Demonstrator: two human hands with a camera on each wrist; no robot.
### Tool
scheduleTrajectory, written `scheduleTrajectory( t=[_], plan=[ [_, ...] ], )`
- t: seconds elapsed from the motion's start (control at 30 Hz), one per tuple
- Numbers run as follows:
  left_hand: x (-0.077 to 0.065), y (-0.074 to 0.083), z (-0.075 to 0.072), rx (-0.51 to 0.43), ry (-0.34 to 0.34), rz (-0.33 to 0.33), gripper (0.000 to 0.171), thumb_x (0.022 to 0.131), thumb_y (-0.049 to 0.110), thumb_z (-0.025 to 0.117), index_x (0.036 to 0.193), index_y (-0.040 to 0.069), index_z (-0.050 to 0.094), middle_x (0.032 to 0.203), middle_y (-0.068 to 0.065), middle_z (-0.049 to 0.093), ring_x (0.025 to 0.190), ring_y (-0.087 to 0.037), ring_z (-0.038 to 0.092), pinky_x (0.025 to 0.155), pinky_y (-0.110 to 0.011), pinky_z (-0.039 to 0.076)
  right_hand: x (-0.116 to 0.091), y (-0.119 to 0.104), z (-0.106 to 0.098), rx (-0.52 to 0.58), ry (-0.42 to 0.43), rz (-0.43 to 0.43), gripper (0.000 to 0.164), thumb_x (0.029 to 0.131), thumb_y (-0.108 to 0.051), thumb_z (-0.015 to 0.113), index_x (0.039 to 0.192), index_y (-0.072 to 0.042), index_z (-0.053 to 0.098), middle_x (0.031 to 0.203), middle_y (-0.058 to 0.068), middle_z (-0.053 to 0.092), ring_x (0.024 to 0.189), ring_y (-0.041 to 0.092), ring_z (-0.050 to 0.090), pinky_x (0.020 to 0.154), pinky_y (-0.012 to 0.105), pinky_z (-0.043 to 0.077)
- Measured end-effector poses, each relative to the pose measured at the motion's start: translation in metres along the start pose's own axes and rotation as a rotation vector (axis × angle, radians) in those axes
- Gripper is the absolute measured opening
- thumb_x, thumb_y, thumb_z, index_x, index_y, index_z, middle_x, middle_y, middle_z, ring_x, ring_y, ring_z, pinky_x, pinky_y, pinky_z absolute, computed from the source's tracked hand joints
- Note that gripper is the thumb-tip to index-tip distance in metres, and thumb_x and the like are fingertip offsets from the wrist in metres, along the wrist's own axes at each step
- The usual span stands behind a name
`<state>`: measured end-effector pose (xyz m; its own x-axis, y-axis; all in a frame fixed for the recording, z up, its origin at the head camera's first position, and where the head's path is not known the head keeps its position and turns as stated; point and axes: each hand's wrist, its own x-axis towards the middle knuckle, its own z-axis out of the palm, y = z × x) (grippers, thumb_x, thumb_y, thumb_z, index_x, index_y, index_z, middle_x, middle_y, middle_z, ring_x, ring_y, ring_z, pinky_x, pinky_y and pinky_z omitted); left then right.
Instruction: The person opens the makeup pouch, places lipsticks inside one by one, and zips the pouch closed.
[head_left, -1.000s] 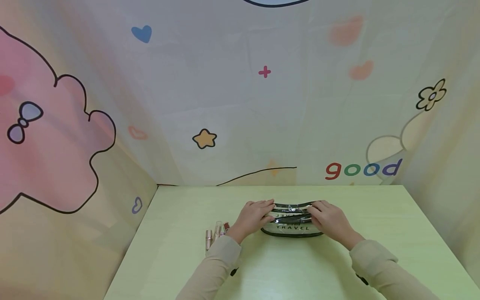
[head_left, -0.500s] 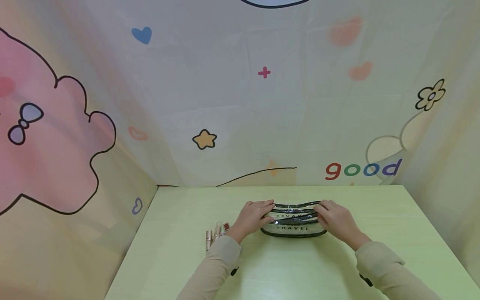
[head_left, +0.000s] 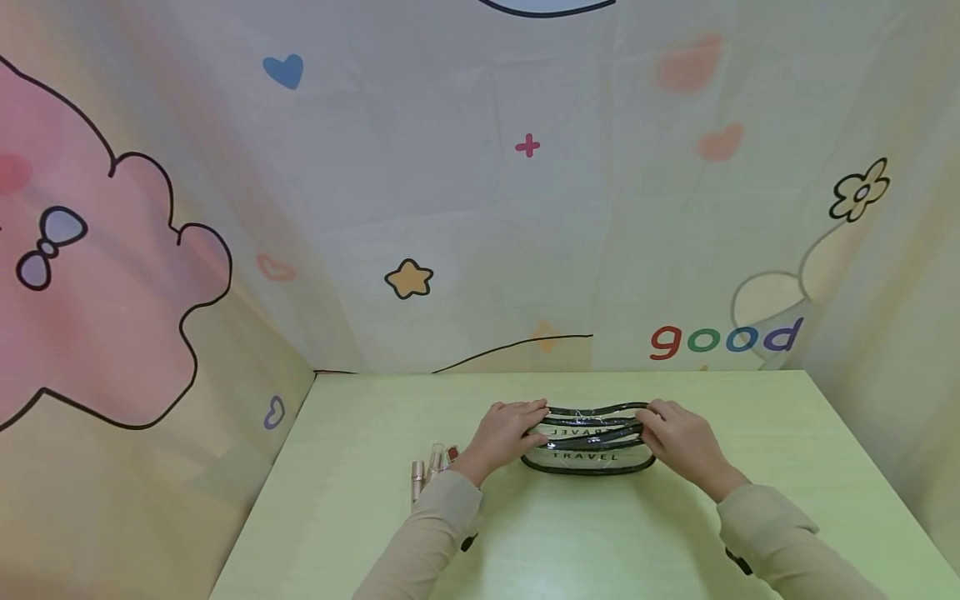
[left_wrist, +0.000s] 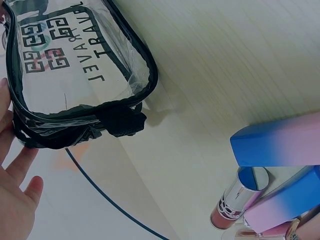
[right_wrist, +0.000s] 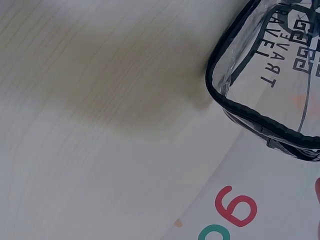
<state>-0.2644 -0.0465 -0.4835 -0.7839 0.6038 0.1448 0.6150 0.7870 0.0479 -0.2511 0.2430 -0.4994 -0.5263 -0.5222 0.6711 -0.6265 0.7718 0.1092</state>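
A clear pouch (head_left: 588,463) with black trim and the word TRAVEL stands on the table between both hands. My left hand (head_left: 506,437) grips its upper left end; in the left wrist view, the fingers (left_wrist: 22,162) show at the side of the pouch (left_wrist: 75,92). At the upper right end, my right hand (head_left: 682,443) pinches the black edge along the top. Only a corner of the pouch (right_wrist: 285,75) shows in the right wrist view, where the right hand is out of frame. Black bands run wavy across the top between the hands.
Left of my left forearm lie lipstick tubes (head_left: 417,481), partly covered by the sleeve. The left wrist view shows a lip gloss tube (left_wrist: 240,197) beside two blue-and-pink boxes (left_wrist: 277,142). A printed cloth backdrop (head_left: 480,208) rises behind the table (head_left: 570,542).
My right hand has slid to the right along the top of the pouch, uncovering more of its black edge and right side. My left hand has stayed in place.
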Motion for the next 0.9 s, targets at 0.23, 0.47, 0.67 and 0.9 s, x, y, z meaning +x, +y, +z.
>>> scheduleTrajectory(
  t=[0.23,0.47,0.67,0.9],
  plan=[
    [-0.001,0.000,0.000,-0.008,0.002,-0.002,0.052,0.087,0.045,0.046,0.132,0.020,0.043,0.138,0.007,0.039,0.122,-0.010,0.043,0.095,-0.035,0.037,-0.004,0.004,-0.001,-0.021,0.003,0.019,0.018,0.062,-0.006,0.067,0.079,-0.007,0.060,0.071,0.004,0.055,0.060,0.016,0.052,0.047,0.027,0.046],
    [-0.001,0.000,0.001,-0.014,0.008,-0.001,0.052,0.087,0.045,0.046,0.131,0.020,0.043,0.138,0.008,0.039,0.122,-0.010,0.043,0.095,-0.035,0.037,-0.008,0.009,-0.001,-0.026,0.044,0.014,0.010,0.067,-0.006,0.056,0.077,-0.006,0.060,0.070,0.005,0.053,0.058,0.017,0.051,0.043,0.027,0.041],
    [-0.002,0.000,0.001,-0.016,0.014,0.003,0.052,0.087,0.045,0.046,0.131,0.020,0.043,0.138,0.008,0.039,0.122,-0.010,0.043,0.095,-0.034,0.037,-0.010,0.011,-0.002,-0.042,0.034,0.027,0.013,0.064,-0.007,0.059,0.077,-0.005,0.060,0.070,0.006,0.054,0.058,0.018,0.051,0.042,0.027,0.042],
    [-0.002,-0.001,0.002,-0.013,0.012,0.002,0.052,0.087,0.045,0.046,0.132,0.020,0.043,0.138,0.008,0.038,0.122,-0.010,0.042,0.095,-0.035,0.037,-0.013,0.015,-0.005,-0.055,0.036,0.046,0.014,0.063,-0.007,0.060,0.076,-0.005,0.060,0.069,0.005,0.053,0.058,0.019,0.051,0.041,0.028,0.041]
  ],
)
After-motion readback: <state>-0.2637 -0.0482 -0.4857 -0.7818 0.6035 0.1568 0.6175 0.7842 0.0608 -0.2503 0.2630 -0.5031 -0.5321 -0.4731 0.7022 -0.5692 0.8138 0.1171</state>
